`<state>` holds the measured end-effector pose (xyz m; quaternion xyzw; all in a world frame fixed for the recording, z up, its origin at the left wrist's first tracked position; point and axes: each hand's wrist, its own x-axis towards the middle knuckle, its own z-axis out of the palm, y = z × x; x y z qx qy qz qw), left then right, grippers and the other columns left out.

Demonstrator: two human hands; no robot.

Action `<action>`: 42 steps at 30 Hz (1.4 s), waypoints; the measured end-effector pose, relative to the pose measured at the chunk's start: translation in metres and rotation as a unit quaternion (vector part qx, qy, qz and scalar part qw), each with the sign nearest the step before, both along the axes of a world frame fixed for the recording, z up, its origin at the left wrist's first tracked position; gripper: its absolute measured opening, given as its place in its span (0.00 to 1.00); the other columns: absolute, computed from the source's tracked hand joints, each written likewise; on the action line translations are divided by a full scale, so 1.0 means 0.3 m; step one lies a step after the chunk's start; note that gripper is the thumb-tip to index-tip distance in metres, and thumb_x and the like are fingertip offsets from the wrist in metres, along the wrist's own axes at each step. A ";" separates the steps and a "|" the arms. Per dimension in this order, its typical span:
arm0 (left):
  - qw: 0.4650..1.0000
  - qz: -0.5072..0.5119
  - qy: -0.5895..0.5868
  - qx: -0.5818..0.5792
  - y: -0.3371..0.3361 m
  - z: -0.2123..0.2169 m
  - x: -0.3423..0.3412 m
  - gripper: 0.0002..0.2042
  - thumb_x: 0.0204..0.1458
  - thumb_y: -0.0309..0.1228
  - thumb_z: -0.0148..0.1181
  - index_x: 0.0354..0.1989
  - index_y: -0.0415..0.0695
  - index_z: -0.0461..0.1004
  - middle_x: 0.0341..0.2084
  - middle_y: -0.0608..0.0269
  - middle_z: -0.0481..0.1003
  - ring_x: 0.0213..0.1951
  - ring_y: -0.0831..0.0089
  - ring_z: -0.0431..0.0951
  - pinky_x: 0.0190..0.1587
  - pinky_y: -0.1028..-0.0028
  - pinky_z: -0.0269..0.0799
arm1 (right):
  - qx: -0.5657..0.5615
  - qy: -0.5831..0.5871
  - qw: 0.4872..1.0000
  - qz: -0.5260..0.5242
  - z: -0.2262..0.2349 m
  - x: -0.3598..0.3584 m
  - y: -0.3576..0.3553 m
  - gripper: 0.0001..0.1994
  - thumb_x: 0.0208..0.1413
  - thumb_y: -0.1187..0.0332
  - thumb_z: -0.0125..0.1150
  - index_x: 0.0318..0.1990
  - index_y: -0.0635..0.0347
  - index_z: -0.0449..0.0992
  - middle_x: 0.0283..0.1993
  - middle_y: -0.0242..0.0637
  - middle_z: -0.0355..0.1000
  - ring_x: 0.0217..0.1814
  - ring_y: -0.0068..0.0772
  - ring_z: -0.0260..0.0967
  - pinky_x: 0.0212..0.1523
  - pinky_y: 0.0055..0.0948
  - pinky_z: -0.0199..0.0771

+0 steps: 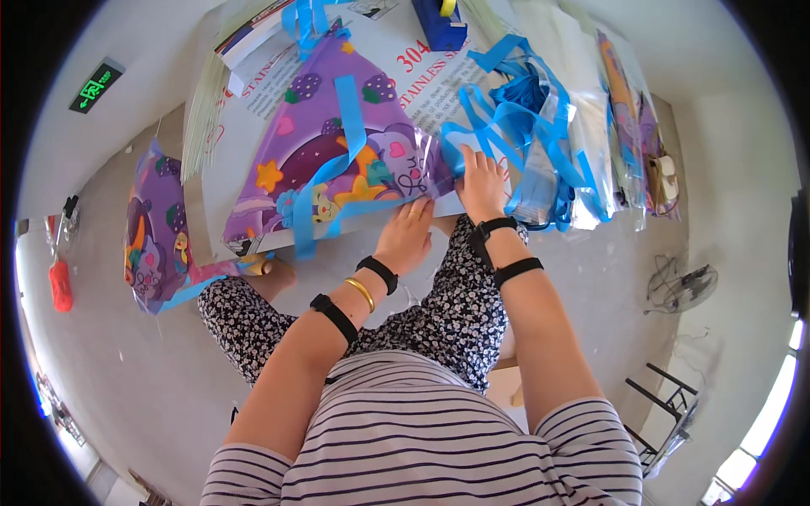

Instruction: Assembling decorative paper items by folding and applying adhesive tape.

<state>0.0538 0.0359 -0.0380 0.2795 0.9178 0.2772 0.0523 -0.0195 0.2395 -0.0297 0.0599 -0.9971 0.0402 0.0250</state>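
A purple triangular kite sheet (312, 126) with printed cartoon figures, grapes and stars lies on a white printed board (472, 84) in front of me. My left hand (403, 237) is closed at the sheet's lower edge, right of its middle, with the fingertips on top. At the right corner, my right hand (483, 185) has its fingers bent and pressed onto the shiny film and blue ribbon; its thumb is partly hidden. A loose blue ribbon (351, 118) curls across the sheet and down over its lower edge.
Tangled blue ribbons (527, 110) lie on clear plastic bags (588, 152) at the right. A blue tape dispenser (443, 25) stands at the far side. Another purple kite sheet (158, 232) hangs at the left. A fan (683, 287) is on the right.
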 end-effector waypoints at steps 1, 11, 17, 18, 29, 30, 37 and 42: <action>1.000 -0.002 0.002 0.000 0.001 -0.001 -0.002 0.31 0.51 0.31 0.61 0.65 0.33 0.63 0.59 0.51 0.66 0.62 0.53 0.67 0.66 0.59 0.65 | 0.000 0.002 1.000 -0.002 -0.012 -0.014 0.003 0.37 0.46 0.65 0.73 0.66 0.52 0.64 0.56 0.40 0.71 0.58 0.48 0.70 0.57 0.48 0.70; 1.000 -0.012 0.005 -0.022 0.012 0.022 -0.002 0.31 0.51 0.28 0.59 0.65 0.33 0.63 0.61 0.49 0.66 0.64 0.54 0.67 0.68 0.59 0.64 | -0.685 0.132 0.619 -0.360 -0.038 -0.159 0.204 0.07 0.57 0.70 0.61 0.43 0.55 0.78 0.33 0.37 0.78 0.33 0.33 0.76 0.30 0.37 0.73; 0.998 -0.028 0.052 -0.007 0.029 0.005 -0.011 0.30 0.50 0.27 0.59 0.64 0.33 0.64 0.61 0.50 0.66 0.66 0.54 0.65 0.70 0.59 0.62 | -0.719 0.005 0.656 -0.230 0.118 -0.137 0.774 0.12 0.62 0.56 0.63 0.45 0.51 0.77 0.39 0.32 0.79 0.43 0.33 0.77 0.40 0.45 0.78; 0.999 -0.022 0.040 -0.019 0.011 0.006 -0.009 0.30 0.50 0.27 0.60 0.63 0.33 0.64 0.61 0.50 0.66 0.66 0.54 0.66 0.69 0.59 0.62 | -0.785 0.038 0.594 -0.175 0.174 -0.121 0.772 0.13 0.63 0.54 0.62 0.46 0.51 0.78 0.40 0.30 0.79 0.47 0.32 0.77 0.45 0.44 0.78; 0.996 -0.068 0.032 -0.049 0.025 0.073 -0.053 0.26 0.47 0.24 0.60 0.58 0.36 0.67 0.55 0.49 0.69 0.59 0.52 0.71 0.60 0.60 0.71 | -0.936 0.022 0.351 0.019 0.845 0.145 1.127 0.13 0.69 0.61 0.53 0.51 0.59 0.75 0.43 0.34 0.78 0.41 0.30 0.72 0.58 0.40 0.70; 0.995 -0.070 0.019 -0.066 0.036 0.082 -0.057 0.25 0.47 0.24 0.60 0.57 0.36 0.67 0.54 0.49 0.69 0.58 0.52 0.71 0.60 0.59 0.71 | -0.952 0.061 0.299 -0.007 0.878 0.164 1.162 0.15 0.68 0.65 0.56 0.56 0.62 0.74 0.45 0.33 0.78 0.37 0.26 0.69 0.57 0.40 0.70; 0.986 -0.101 0.041 -0.123 0.044 0.113 -0.078 0.23 0.47 0.26 0.62 0.54 0.37 0.68 0.50 0.50 0.70 0.56 0.54 0.73 0.55 0.60 0.75 | -0.940 0.114 0.321 -0.017 1.026 0.232 1.344 0.18 0.66 0.68 0.61 0.59 0.68 0.68 0.38 0.33 0.72 0.21 0.21 0.57 0.48 0.33 0.68; 0.979 -0.106 0.040 -0.168 0.031 0.131 -0.087 0.25 0.47 0.26 0.63 0.56 0.38 0.67 0.51 0.49 0.70 0.55 0.53 0.74 0.54 0.60 0.75 | -0.932 0.090 0.352 0.014 1.013 0.354 1.562 0.20 0.66 0.70 0.59 0.61 0.69 0.67 0.46 0.40 0.75 0.24 0.22 0.62 0.51 0.35 0.70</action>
